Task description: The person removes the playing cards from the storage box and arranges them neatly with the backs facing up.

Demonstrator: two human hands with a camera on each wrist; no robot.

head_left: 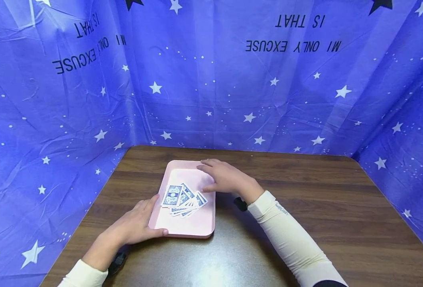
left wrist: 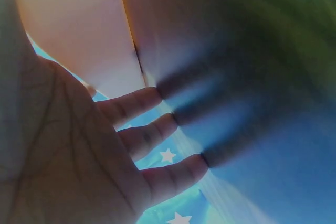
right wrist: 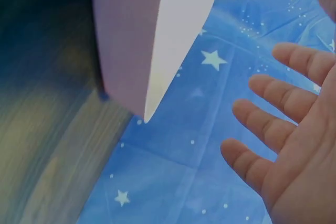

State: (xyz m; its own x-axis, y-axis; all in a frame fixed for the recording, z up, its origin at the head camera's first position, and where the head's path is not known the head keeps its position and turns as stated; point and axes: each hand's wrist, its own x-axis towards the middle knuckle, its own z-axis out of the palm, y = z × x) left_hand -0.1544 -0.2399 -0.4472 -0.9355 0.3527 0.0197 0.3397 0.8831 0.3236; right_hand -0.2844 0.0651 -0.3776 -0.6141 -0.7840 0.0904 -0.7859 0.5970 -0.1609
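A shallow pink tray (head_left: 193, 226) lies on the table, with several blue-backed playing cards (head_left: 173, 195) loosely fanned out inside it. Along the tray's left side rests my left hand (head_left: 136, 223), its thumb at the near left corner. In the left wrist view, that hand's extended fingers (left wrist: 147, 137) reach down to the tabletop beside the tray wall (left wrist: 79, 35). My right hand (head_left: 229, 178) hovers around the tray's right rim, fingers spread toward the far edge and thumb over the inside. The right wrist view shows its relaxed fingers (right wrist: 278, 98) apart from the tray's outer wall (right wrist: 128, 30).
The tray sits left of centre on a dark wood-grain table (head_left: 304, 199). A blue curtain (head_left: 211, 99) with stars and lettering hangs behind the table and along both sides. Black wrist devices (head_left: 241, 203) are worn on both arms, next to white sleeves (head_left: 286, 231).
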